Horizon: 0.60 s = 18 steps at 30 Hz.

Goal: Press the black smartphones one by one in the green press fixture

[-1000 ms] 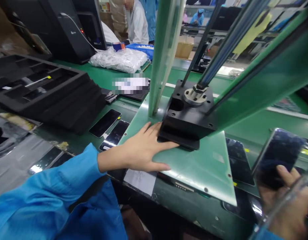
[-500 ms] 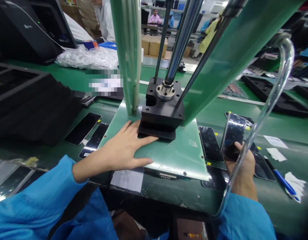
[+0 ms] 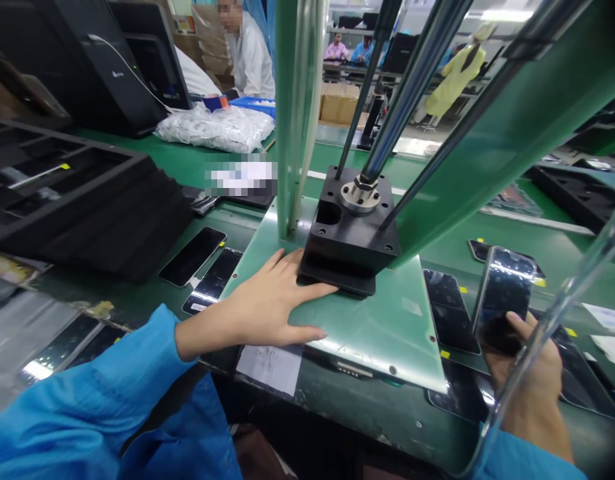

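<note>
My left hand lies flat and open on the green base plate of a press, its fingertips against the flat black part under the black press block. My right hand is closed around a dark glossy phone, held upright to the right of the plate, behind a curved clear bar. Both sleeves are blue.
Several dark phones lie on the green bench, left and right of the plate. Stacked black foam trays stand at the left. A white plastic bag lies behind. Green uprights and steel rods rise from the press. Other people work further back.
My left hand has stayed flat on the plate. My right hand with the phone has shifted slightly relative to the press while the camera swung left and right.
</note>
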Tool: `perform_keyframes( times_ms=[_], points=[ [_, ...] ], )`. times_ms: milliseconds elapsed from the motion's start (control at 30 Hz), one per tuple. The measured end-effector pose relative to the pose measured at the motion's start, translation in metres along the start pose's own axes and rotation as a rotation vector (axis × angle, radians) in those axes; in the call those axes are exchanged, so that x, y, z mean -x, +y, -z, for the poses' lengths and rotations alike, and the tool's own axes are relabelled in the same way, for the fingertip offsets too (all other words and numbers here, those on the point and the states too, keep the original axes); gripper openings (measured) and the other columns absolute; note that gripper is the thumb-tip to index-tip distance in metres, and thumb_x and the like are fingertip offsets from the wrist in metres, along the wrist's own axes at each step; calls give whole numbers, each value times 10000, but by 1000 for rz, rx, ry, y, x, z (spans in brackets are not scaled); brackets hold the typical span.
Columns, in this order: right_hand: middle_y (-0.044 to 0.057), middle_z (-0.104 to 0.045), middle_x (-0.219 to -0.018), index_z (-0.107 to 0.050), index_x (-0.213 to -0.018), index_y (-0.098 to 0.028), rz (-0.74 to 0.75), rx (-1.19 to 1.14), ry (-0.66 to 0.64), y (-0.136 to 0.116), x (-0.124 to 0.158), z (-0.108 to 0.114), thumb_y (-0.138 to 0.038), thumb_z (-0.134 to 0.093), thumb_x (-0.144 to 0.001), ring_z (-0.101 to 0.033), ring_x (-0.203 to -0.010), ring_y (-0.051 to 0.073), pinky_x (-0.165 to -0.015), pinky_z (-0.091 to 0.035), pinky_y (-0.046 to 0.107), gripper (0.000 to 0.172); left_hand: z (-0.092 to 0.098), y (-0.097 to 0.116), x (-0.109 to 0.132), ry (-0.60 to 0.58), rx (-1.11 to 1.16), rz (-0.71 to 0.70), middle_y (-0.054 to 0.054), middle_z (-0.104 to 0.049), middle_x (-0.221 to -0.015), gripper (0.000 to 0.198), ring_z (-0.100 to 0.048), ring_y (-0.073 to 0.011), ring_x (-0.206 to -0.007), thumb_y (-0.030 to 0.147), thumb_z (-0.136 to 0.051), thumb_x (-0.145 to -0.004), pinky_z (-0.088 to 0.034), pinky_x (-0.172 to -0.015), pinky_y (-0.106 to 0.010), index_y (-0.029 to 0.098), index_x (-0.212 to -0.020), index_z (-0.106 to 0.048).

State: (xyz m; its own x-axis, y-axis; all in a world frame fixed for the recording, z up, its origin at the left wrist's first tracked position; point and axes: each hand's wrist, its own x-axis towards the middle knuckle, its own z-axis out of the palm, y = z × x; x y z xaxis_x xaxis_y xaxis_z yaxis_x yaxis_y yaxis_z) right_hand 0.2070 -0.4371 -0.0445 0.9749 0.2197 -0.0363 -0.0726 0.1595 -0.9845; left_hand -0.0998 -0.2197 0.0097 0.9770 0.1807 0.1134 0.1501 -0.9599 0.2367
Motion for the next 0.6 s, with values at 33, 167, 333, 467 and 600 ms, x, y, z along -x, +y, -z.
perform_keyframes(
  times_ms=[33, 167, 333, 467, 600],
  points=[
    [25, -511, -656, -673, -639, -191, -30, -22, 20, -2, 1, -1, -307, -795, -325, -485, -586, 136, -553, -564, 161, 356, 0, 0, 0, 1, 4, 0, -94, -334, -1592, 692, -290, -394, -1456, 657, -610, -878, -226, -1201, -656, 355, -1482, -459],
    [30, -561, -694, -693, -675, -173, -93, -81, 78, -7, 6, -4, -244, -799, -251, -531, -628, 168, -543, -589, 176, 443, 1, 0, 0, 2, 14, -5, -89, -314, -1603, 689, -272, -378, -1469, 666, -594, -885, -231, -1205, -641, 370, -1488, -445],
    [33, -601, -791, -694, -728, -161, -121, -78, 108, -7, 6, -3, -243, -810, -254, -583, -711, 179, -580, -587, 148, 495, 1, -1, 0, -9, 11, -8, -97, -298, -1610, 689, -236, -360, -1493, 685, -562, -895, -243, -1203, -626, 373, -1495, -432],
    [44, -620, -838, -668, -684, -179, -125, -63, 113, -7, 7, -4, -248, -805, -252, -595, -736, 197, -569, -592, 157, 459, 2, 0, 0, -21, 6, 9, -102, -298, -1609, 692, -249, -350, -1489, 691, -557, -894, -240, -1204, -623, 384, -1499, -421],
    [49, -632, -852, -703, -694, -206, -91, -20, 89, -5, 7, -3, -294, -796, -287, -603, -790, 208, -604, -579, 151, 428, 2, 1, 0, -13, 7, 9, -93, -297, -1613, 691, -239, -346, -1495, 689, -567, -889, -241, -1212, -605, 385, -1494, -430]
  ],
)
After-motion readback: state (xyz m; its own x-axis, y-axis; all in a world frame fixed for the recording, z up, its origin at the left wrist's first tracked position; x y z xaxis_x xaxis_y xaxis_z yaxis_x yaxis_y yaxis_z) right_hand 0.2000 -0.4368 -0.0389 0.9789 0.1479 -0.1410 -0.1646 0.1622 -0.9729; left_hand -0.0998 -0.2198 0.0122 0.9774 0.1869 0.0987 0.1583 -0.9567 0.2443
